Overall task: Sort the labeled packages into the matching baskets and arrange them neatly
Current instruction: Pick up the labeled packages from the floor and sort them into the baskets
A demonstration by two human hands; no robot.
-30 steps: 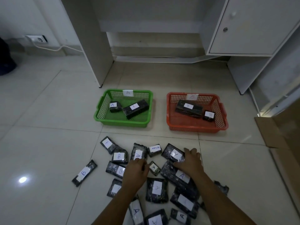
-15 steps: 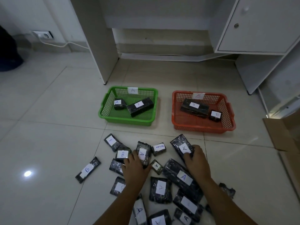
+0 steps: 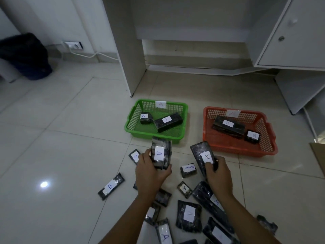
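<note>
My left hand [image 3: 151,175] grips a black package labelled A [image 3: 161,156], lifted off the floor just in front of the green basket [image 3: 133,120]. That basket carries an A tag and holds two A packages. My right hand [image 3: 217,175] holds a longer black package labelled A [image 3: 202,159], tilted, near the front left corner of the orange basket [image 3: 270,138]. The orange basket has a B tag and two B packages inside. Several more labelled packages lie scattered on the tiles under my arms, among them one marked RETURN [image 3: 188,169] and one marked B [image 3: 111,186].
White desk legs [image 3: 126,50] and a cabinet [image 3: 295,32] stand behind the baskets. A dark bag [image 3: 24,57] and a wall socket with cable [image 3: 73,45] are at the far left. A cardboard edge [image 3: 318,155] shows at the right. Bare tiles stretch to the left.
Both hands closed on A packages in the pile and lifted them up and forward toward the baskets. The camera tilted up, so the baskets now sit lower in view.
</note>
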